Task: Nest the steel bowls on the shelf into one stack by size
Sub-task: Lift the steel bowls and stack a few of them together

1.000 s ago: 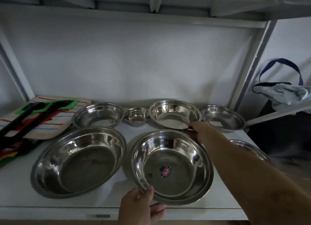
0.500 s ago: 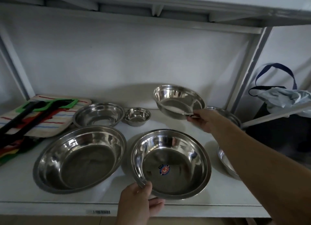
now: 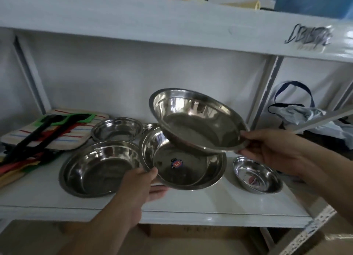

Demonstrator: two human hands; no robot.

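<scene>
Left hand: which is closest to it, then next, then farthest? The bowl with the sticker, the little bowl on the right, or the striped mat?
From the left hand:
1. Sticker bowl, held in it.
2. Little bowl, right.
3. Striped mat, back left.

**Crowded shelf, open air above the bowls**

My right hand (image 3: 271, 149) holds a tilted bowl (image 3: 198, 121) in the middle of the frame, directly over the stickered bowl (image 3: 181, 159) my left hand (image 3: 141, 182) grips, so the way down between them is short and unblocked. Left of centre the largest bowl (image 3: 99, 167) sits just beside my left hand. Behind it a mid-size bowl (image 3: 117, 128) and a small one (image 3: 148, 127), mostly hidden, fill the back. At lower right a shallow bowl (image 3: 257, 175) takes the shelf (image 3: 219, 201) corner. The far left is blocked by tongs (image 3: 38, 134) lying on striped mitts (image 3: 63, 138). Bare shelf runs along the front edge. Above, the upper shelf board (image 3: 152, 25) caps the headroom
</scene>
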